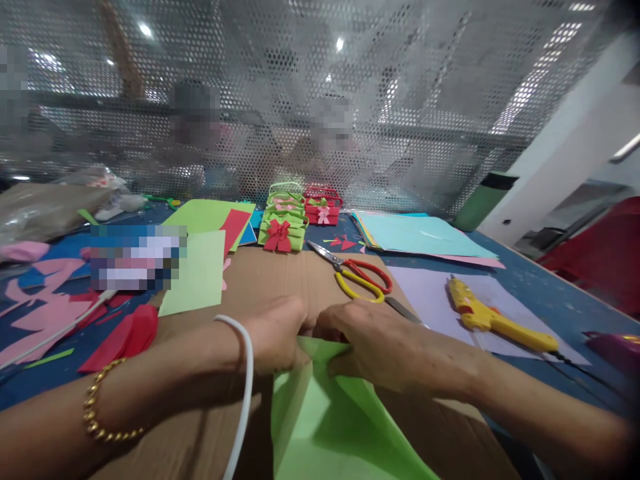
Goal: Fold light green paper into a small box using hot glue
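Note:
Both of my hands meet at the far edge of a green paper sheet point(345, 427), which is bent upward and creased. My left hand point(280, 333) is closed on the left side of that edge. On the right side, my right hand point(375, 343) pinches the paper with bent fingers. The fingertips of both hands are partly hidden behind the knuckles. Brown cardboard point(265, 273) lies under the paper. Just beyond my right hand rest scissors point(360, 277) with one red and one yellow handle.
A yellow glue gun point(495, 320) lies on lilac paper point(420, 293) at right. Small green paper bags point(283, 227) and a red one point(323, 210) stand behind. Coloured sheets point(425, 235), a green bottle point(484, 200), pink scraps point(50, 307) and a white cable point(243, 400) lie around.

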Available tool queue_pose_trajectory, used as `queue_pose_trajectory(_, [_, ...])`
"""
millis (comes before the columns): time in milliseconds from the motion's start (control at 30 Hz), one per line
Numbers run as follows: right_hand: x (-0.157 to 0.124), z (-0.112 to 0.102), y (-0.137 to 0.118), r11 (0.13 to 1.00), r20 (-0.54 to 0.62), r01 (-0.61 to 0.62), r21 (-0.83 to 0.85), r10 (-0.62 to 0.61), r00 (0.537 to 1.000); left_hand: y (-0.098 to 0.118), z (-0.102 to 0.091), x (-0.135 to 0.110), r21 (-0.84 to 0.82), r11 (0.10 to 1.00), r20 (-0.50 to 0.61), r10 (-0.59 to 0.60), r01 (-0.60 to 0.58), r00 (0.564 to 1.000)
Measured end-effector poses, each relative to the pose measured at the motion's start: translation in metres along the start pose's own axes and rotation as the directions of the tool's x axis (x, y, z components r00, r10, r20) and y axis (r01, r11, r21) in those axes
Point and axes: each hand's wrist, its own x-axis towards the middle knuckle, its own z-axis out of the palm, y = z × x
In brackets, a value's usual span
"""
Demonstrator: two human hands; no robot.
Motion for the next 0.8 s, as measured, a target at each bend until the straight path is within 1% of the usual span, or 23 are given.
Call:
queue_pose_trajectory(100, [-0.004, 0.002, -0.001, 0.999, -0.03, -0.045, -0.022, 0.045, 0.999, 0.007, 0.001, -0.002, 0.136, 0.991, -0.017, -0.004, 0.006, 1.0])
queue_pose_trajectory(167, [-0.006, 0.004, -0.001, 0.998, -0.063, -0.043, -0.043, 0.04, 0.997, 0.008, 0.002, -0.004, 0.136, 0.99, -0.022, 0.034, -0.031, 0.999])
queue_pose_trajectory(300, [-0.008, 0.007, -0.003, 0.999, -0.079, -0.037, -0.035, 0.035, 0.996, 0.001, 0.005, -0.002, 0.047, 0.989, -0.022, 0.139, -0.138, 0.99])
queue_pose_trajectory(367, [-0.007, 0.007, -0.002, 1.0, -0.077, -0.029, 0.009, 0.029, 0.997, -0.004, 0.006, 0.0, -0.052, 0.974, -0.016, 0.22, -0.221, 0.975])
queue_pose_trajectory(400, [-0.007, 0.007, -0.002, 0.999, -0.075, -0.02, 0.038, 0.023, 0.997, -0.006, 0.006, 0.001, -0.109, 0.964, -0.006, 0.245, -0.244, 0.97])
queue_pose_trajectory(467, [-0.005, 0.008, -0.001, 0.995, -0.082, 0.001, 0.096, 0.007, 0.997, -0.009, 0.007, 0.003, -0.201, 0.95, 0.019, 0.246, -0.237, 0.969])
queue_pose_trajectory(533, [-0.004, 0.01, 0.001, 0.99, -0.104, 0.014, 0.141, 0.0, 0.995, -0.01, 0.008, 0.005, -0.247, 0.949, 0.04, 0.21, -0.194, 0.977])
queue_pose_trajectory(600, [-0.004, 0.012, 0.003, 0.985, -0.123, 0.023, 0.173, -0.001, 0.992, -0.01, 0.009, 0.006, -0.279, 0.943, 0.052, 0.204, -0.182, 0.978])
queue_pose_trajectory(700, [-0.003, 0.017, 0.005, 0.979, -0.146, 0.053, 0.198, -0.024, 0.989, -0.011, 0.011, 0.008, -0.305, 0.931, 0.065, 0.232, -0.202, 0.971])
queue_pose_trajectory(800, [-0.002, 0.02, 0.005, 0.969, -0.168, 0.094, 0.229, -0.056, 0.984, -0.01, 0.01, 0.007, -0.287, 0.933, 0.07, 0.247, -0.218, 0.967])
